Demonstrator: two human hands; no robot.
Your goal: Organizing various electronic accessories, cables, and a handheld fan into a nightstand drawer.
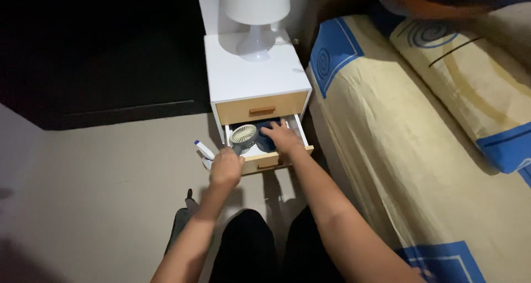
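Observation:
A small white nightstand (257, 76) stands beside the bed, its lower drawer (271, 162) pulled open. My left hand (225, 168) is closed around the handle of a small round hand-held fan (243, 136), whose white grille head sits over the drawer's left side. My right hand (283, 137) reaches into the drawer and rests with fingers spread on a dark blue cloth item (266, 141). The upper drawer (261, 109) is closed.
A white table lamp (255, 15) stands on the nightstand top. A white tube with a blue cap (203, 149) lies on the floor left of the drawer. The bed (420, 150) with yellow and blue covers fills the right. A dark cabinet (105, 51) is at the upper left.

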